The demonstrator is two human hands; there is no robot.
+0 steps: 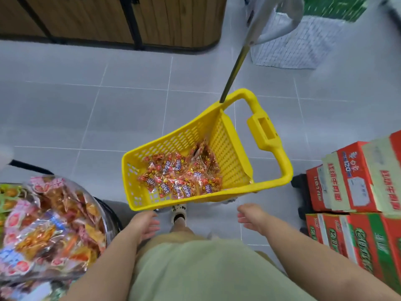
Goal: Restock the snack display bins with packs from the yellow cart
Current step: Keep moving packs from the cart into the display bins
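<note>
The yellow cart (230, 146) stands on the grey floor right in front of me, with several red and gold snack packs (180, 177) lying in its bottom. My left hand (144, 224) hangs just below the cart's near rim, fingers relaxed, holding nothing. Off the cart's near right corner, my right hand (251, 216) is also empty with loose fingers. A round display bin (108, 216) at the lower left is heaped with mixed snack packs (47, 224).
Stacked red and green cartons (355, 192) stand close on the right. A wooden counter with black framing (130, 18) runs along the far side. A metal pole (236, 64) rises from the cart, and a white bag (290, 46) sits beyond it. Grey tiled floor lies between.
</note>
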